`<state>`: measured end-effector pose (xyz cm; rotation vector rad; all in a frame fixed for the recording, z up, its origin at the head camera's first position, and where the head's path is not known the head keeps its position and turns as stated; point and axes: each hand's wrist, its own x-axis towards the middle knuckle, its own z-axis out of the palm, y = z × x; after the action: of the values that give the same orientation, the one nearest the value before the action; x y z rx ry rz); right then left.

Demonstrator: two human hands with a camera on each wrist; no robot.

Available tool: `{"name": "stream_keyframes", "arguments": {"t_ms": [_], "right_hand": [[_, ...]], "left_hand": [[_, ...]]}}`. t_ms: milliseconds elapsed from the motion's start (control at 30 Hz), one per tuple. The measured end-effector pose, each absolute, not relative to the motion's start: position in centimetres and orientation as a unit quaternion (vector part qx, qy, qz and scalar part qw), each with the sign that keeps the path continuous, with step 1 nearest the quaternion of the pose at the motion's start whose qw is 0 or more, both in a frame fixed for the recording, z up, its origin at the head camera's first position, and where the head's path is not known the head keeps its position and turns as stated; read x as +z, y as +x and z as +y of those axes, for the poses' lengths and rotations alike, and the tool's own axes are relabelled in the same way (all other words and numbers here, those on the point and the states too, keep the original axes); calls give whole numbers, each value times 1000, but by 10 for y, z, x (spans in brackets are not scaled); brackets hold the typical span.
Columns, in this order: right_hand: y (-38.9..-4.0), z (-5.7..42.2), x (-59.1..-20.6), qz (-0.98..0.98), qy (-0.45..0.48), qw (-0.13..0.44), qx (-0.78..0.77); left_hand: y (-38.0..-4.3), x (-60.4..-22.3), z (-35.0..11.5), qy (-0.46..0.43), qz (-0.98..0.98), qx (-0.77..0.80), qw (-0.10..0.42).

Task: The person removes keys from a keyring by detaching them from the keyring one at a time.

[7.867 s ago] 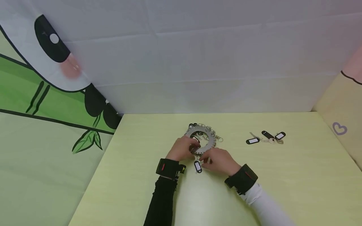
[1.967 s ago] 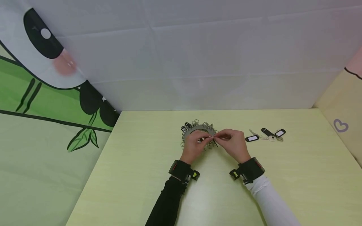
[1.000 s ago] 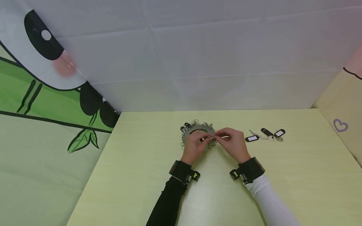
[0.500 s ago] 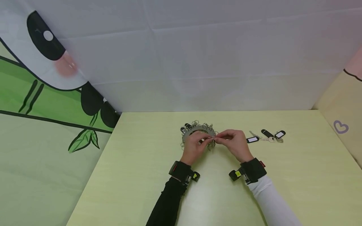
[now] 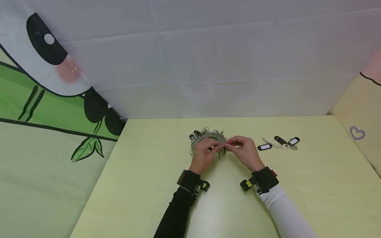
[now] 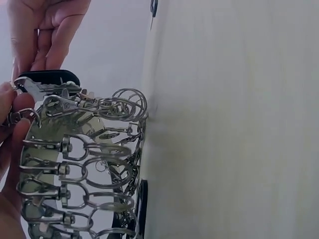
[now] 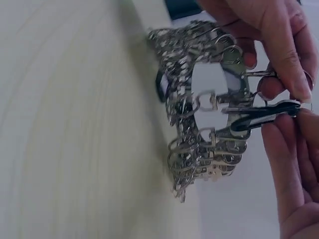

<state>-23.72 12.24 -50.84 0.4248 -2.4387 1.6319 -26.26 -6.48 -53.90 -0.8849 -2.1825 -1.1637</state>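
Note:
A grey metal ring [image 5: 212,135] carries a dense row of snap hooks [image 6: 65,189] and round split rings [image 6: 107,172] along its edge. My left hand [image 5: 203,154] holds it at the near right side, thumb and forefinger pinching one snap hook [image 7: 259,74]. Opposite, my right hand [image 5: 245,152] pinches a key [image 6: 45,88] together with its black key tag [image 6: 55,75], close against the ring's edge and the pinched hook. In the right wrist view the key tag [image 7: 256,121] points inward over the ring. My fingertips hide how hook and key meet.
On the yellow table [image 5: 148,185], to the right of my hands, lie several keys [image 5: 284,146] with black key tags, one a white-labelled tag [image 5: 264,147]. More black tags [image 5: 196,133] hang at the ring's far left. A white cloth wall [image 5: 226,99] stands behind.
Since the oldest frame both hands have moved from the ring's near edge to its right side, fingertips meeting. Over the last second they shift only slightly; the dark tag below the fingertips now shows less.

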Motion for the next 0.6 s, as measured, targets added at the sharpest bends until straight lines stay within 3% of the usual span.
{"name": "stream_keyframes", "arguments": {"t_ms": [300,600], "right_hand": [[-243,122,-518,-867,197,155,431],[-236,121,-508,-884,286,218,297]], "left_hand": [[-263,-539,-71,-325,-827,-417,192],[-261,-535,-70,-321,-830,-420,179]]}}
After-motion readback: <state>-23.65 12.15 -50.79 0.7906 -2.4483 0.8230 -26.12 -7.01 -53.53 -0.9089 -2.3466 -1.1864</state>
